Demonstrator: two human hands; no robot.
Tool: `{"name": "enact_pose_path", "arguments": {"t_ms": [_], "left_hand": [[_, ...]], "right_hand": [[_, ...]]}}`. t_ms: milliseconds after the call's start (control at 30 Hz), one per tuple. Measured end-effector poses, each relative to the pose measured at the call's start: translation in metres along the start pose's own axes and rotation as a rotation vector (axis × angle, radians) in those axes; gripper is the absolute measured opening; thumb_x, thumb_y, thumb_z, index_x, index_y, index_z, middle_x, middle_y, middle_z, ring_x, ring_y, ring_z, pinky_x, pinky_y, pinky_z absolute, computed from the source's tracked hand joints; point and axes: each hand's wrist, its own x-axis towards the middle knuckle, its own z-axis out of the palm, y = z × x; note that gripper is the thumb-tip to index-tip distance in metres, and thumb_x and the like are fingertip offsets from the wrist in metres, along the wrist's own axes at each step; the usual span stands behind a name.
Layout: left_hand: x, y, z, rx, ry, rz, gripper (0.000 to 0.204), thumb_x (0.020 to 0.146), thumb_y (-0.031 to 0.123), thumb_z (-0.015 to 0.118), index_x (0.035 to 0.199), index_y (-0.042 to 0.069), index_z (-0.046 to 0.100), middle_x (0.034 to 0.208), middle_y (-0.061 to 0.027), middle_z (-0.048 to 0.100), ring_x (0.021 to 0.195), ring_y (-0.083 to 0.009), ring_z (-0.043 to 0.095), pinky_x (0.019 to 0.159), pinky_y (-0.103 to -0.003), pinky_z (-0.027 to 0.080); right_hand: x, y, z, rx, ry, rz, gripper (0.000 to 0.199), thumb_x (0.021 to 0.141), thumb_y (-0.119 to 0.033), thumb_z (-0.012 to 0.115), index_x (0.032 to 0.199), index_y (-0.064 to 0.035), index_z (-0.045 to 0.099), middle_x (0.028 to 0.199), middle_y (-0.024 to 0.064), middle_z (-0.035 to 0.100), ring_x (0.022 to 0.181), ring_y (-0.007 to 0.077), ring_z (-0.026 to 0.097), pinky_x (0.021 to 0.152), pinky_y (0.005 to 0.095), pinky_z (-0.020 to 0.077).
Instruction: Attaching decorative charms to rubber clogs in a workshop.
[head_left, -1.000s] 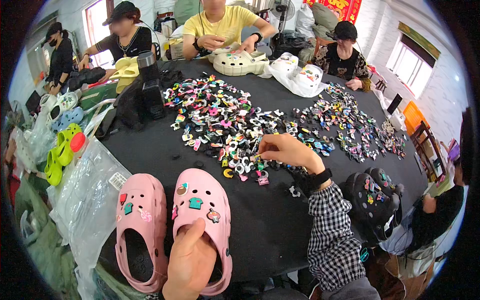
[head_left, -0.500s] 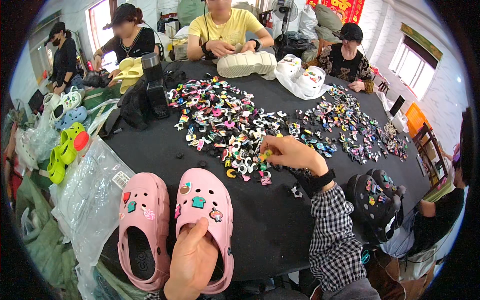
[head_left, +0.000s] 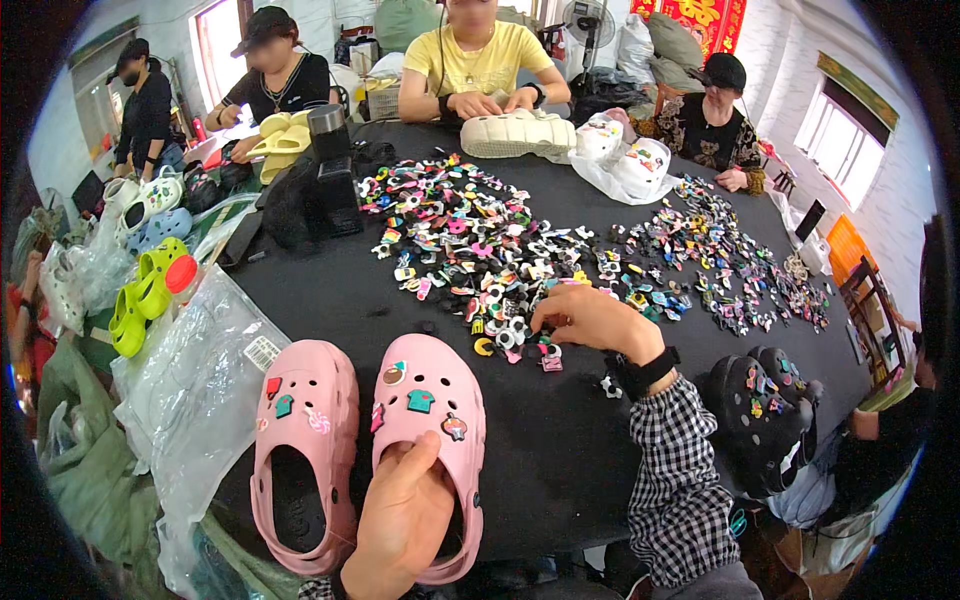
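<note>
Grasping the inner pink shoe [head_left: 452, 392] with the left hand [head_left: 405, 510], pressing the thumb onto the upper and tucking the fingers out of sight in the foot hole. Pointing the long axis of that shoe away from the body, with the toe ahead of the left hand and the heel back beside it. Resting the outer pink shoe [head_left: 328, 380] just left of the left hand, lining up nearly the same way.

Bending the right hand [head_left: 605, 320] over the near edge of the charm pile [head_left: 470, 240], curling the fingers with the tips downward; not being able to tell from this view whether pinching a charm or only touching the heap. Having a pink charm [head_left: 552, 363] just on the body side of those fingertips.

Having the toe of the inner pink shoe left of the right hand and slightly nearer the body, across a strip of black tabletop [head_left: 540, 430]. Holding the left hand nearer to the shoe, directly on it, and the right hand nearer to the charms.
</note>
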Motion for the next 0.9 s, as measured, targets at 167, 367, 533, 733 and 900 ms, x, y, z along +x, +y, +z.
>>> {"name": "enact_pose_path", "arguments": {"t_ms": [167, 367, 533, 733, 900], "left_hand": [[0.001, -0.002, -0.001, 0.023, -0.017, -0.017, 0.034, 0.097, 0.009, 0.053, 0.13, 0.006, 0.046, 0.126, -0.0057, 0.054, 0.118, -0.0192, 0.051, 0.104, -0.04, 0.038], [-0.001, 0.002, -0.001, 0.017, -0.011, -0.034, 0.036, 0.098, 0.009, 0.052, 0.133, 0.003, 0.044, 0.129, -0.0073, 0.052, 0.123, -0.0209, 0.047, 0.107, -0.04, 0.035], [0.001, -0.002, -0.005, 0.028, 0.001, -0.029, 0.036, 0.098, 0.009, 0.051, 0.133, 0.004, 0.044, 0.131, -0.0082, 0.051, 0.124, -0.0223, 0.046, 0.108, -0.041, 0.034], [-0.006, 0.004, 0.011, 0.004, 0.059, -0.101, 0.031, 0.1, 0.01, 0.047, 0.13, -0.001, 0.05, 0.128, -0.0112, 0.057, 0.124, -0.022, 0.049, 0.109, -0.036, 0.035], [-0.005, 0.003, 0.011, -0.024, 0.212, -0.115, 0.033, 0.1, 0.011, 0.048, 0.131, 0.001, 0.05, 0.129, -0.0107, 0.057, 0.123, -0.0227, 0.05, 0.108, -0.037, 0.037]], "right_hand": [[-0.004, 0.003, 0.0, -0.065, 0.013, 0.013, 0.016, 0.075, -0.008, 0.072, 0.09, -0.0071, 0.066, 0.086, 0.0079, 0.059, 0.085, 0.0247, 0.061, 0.074, 0.0365, 0.0481], [-0.004, 0.003, -0.003, 0.038, 0.09, 0.022, 0.015, 0.079, -0.013, 0.07, 0.09, -0.0044, 0.065, 0.087, 0.0104, 0.06, 0.085, 0.0278, 0.061, 0.076, 0.0371, 0.0482], [-0.008, 0.018, -0.001, -0.074, 0.291, 0.002, 0.009, 0.083, -0.011, 0.067, 0.089, -0.0044, 0.064, 0.094, 0.0103, 0.056, 0.083, 0.0263, 0.06, 0.074, 0.0355, 0.0491], [-0.007, 0.008, -0.005, -0.065, 0.381, 0.099, 0.01, 0.08, -0.012, 0.064, 0.084, -0.0036, 0.063, 0.088, 0.0134, 0.062, 0.083, 0.0318, 0.062, 0.074, 0.0407, 0.0506], [-0.013, -0.008, -0.018, -0.034, 0.147, 0.081, 0.012, 0.08, -0.008, 0.068, 0.087, -0.0002, 0.062, 0.08, 0.0111, 0.064, 0.076, 0.0252, 0.065, 0.069, 0.0352, 0.0508]]}}
